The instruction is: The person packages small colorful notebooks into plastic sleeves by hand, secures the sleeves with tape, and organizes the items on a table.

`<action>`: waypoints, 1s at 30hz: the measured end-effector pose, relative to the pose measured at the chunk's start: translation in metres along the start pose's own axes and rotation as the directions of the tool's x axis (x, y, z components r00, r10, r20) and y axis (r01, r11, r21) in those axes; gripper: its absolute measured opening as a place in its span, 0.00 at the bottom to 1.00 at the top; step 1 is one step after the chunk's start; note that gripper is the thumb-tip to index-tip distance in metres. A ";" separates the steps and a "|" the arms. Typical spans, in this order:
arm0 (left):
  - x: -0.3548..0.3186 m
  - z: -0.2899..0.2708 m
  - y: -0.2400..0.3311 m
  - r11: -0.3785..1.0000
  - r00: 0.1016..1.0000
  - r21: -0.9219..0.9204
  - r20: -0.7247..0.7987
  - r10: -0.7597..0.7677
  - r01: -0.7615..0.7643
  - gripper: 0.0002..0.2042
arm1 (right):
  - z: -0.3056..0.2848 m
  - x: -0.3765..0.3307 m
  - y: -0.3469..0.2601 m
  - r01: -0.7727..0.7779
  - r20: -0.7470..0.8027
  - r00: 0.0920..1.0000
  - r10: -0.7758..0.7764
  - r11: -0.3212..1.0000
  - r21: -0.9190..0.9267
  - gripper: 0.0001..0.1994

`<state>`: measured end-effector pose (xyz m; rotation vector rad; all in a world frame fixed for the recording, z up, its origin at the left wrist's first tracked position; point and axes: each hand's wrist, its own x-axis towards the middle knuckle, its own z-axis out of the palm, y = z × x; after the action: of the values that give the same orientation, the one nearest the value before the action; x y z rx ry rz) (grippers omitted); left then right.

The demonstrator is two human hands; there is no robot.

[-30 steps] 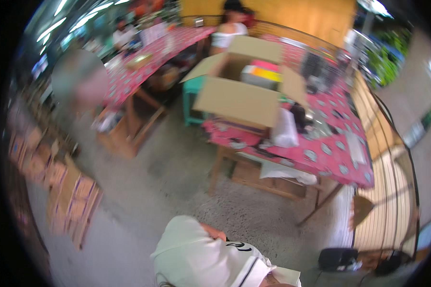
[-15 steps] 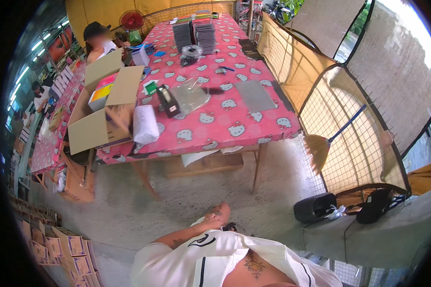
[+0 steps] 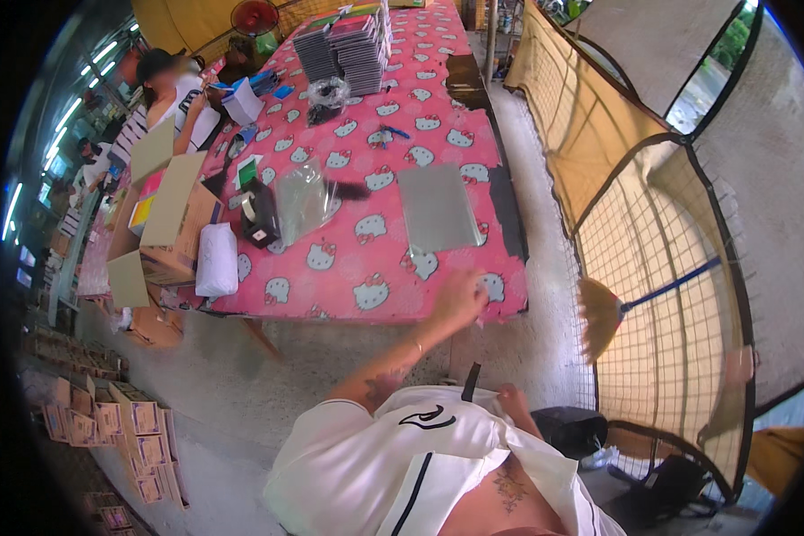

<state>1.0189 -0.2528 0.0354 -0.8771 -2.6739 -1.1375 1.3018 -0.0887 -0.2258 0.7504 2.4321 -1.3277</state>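
My left hand [image 3: 460, 299] is over the near edge of the pink patterned table [image 3: 330, 299], its fingers curled. Whether anything is in them I cannot make out. Beyond it lies a clear plastic sheet [image 3: 444, 207]. Low beside my body is my right hand [image 3: 513, 402], its fingers mostly hidden. A black strap [image 3: 471, 381] sticks up between my arms. Further left on the tabletop are a crumpled clear plastic bag [image 3: 305, 201], a black tape dispenser [image 3: 259, 214] and a white wrapped bundle [image 3: 217, 259].
An open cardboard box [image 3: 183, 228] stands at the table's left. Stacked books [image 3: 359, 55] rise at the back, with a small blue-handled tool [image 3: 393, 133] nearer. A person [image 3: 183, 103] sits beyond the box. To the right, a broom [image 3: 603, 317] hangs by a mesh screen.
My left hand has risen from near my leg to the table's near edge. My view has turned and come closer to the table. My right hand has come partly into sight.
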 end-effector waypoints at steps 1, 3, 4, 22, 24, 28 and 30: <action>0.036 -0.001 -0.007 0.989 0.994 0.105 -0.059 -0.097 0.102 0.16 | -0.015 0.020 0.015 -0.023 -0.035 0.999 0.030 0.982 0.188 0.16; 0.103 0.010 -0.026 0.925 0.962 0.276 -0.155 -0.226 0.262 0.18 | -0.060 0.066 0.017 -0.007 -0.064 0.998 0.026 0.956 0.293 0.16; 0.119 0.015 -0.037 0.869 0.938 0.358 -0.188 -0.291 0.341 0.18 | -0.088 0.083 0.000 0.025 -0.031 0.999 -0.019 0.977 0.214 0.16; 0.165 0.002 0.007 0.807 0.655 0.102 -0.647 -0.390 0.581 0.06 | -0.288 0.337 -0.330 0.293 0.448 0.680 -0.580 0.775 0.560 0.22; 0.179 -0.022 0.025 0.818 0.585 -0.285 -0.585 -0.561 0.500 0.07 | -0.277 0.336 -0.382 0.115 0.490 0.659 -0.570 0.721 0.683 0.23; 0.178 -0.036 0.006 0.526 0.551 -0.772 -0.280 -0.786 0.358 0.11 | -0.235 0.383 -0.446 -0.172 0.632 0.568 -0.527 0.674 0.718 0.30; 0.188 -0.030 0.014 0.504 0.507 -0.823 -0.326 -0.798 0.262 0.09 | -0.232 0.389 -0.484 -0.150 0.741 0.377 -0.556 0.753 0.641 0.35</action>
<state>0.8675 -0.1776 0.1236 0.5407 -1.8369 -2.1508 0.7116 0.0116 0.0586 -0.2972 1.1384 -1.9650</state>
